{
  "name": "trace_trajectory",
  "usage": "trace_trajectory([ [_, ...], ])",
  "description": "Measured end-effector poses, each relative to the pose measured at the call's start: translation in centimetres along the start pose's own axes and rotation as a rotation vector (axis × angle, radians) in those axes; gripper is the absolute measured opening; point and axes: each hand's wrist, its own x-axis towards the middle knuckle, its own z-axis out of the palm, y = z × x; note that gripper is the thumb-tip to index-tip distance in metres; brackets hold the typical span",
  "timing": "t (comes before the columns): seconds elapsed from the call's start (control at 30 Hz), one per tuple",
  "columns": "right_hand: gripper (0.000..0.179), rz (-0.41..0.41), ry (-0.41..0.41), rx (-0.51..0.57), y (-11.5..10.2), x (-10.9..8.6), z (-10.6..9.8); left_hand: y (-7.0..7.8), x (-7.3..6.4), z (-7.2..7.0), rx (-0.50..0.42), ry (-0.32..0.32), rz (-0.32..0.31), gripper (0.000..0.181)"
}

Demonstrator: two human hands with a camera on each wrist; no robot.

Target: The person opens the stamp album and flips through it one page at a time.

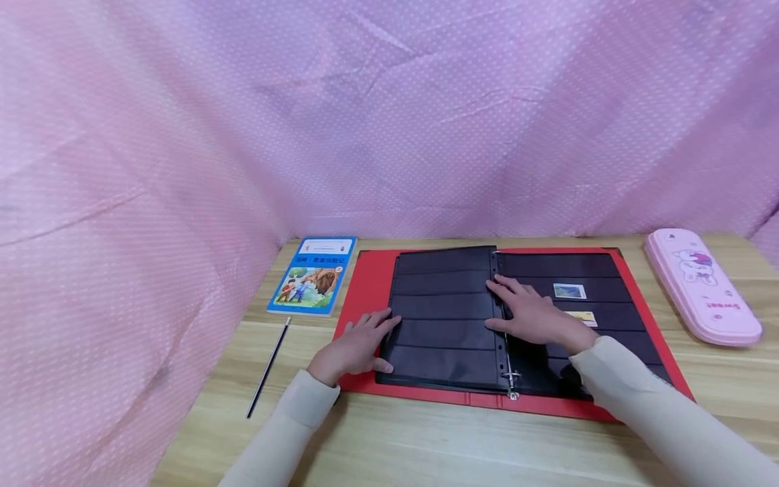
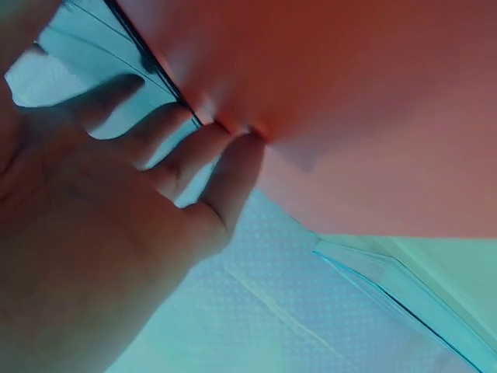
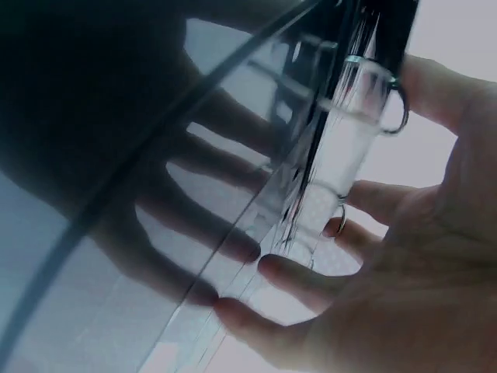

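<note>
A red ring binder (image 1: 365, 281) lies spread on the table, with black pocket pages (image 1: 444, 331) on both sides. My left hand (image 1: 353, 346) rests at the left page's outer edge, its fingertips touching the page edge and the red cover. Across the binder's middle, my right hand (image 1: 535, 316) lies with fingers spread over the metal rings (image 1: 512, 379) and the page's punched inner margin. The right wrist view shows its fingertips against the glossy page. Two small stamps, one blue-green (image 1: 569, 291) and one yellowish (image 1: 585, 322), sit in the right page's pockets; the right hand lies beside them.
On the left are a blue picture-covered book (image 1: 313, 276) and a dark pencil (image 1: 268, 368). A pink pencil case (image 1: 706, 287) stands right of the binder. Pink dotted cloth (image 1: 426, 135) hangs behind the wooden table (image 1: 426, 439).
</note>
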Motion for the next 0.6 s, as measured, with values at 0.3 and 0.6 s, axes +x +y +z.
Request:
trace_trajectory([
  [0.3,0.079,0.073,0.024,0.064,1.6,-2.5,-1.4,0.0,-0.2,0.1,-0.048,-0.033,-0.014,0.09],
  [0.6,0.085,0.258,0.037,-0.102,6.8,-8.6,-2.5,-0.1,-0.5,0.2,-0.054,-0.026,-0.008,0.09],
])
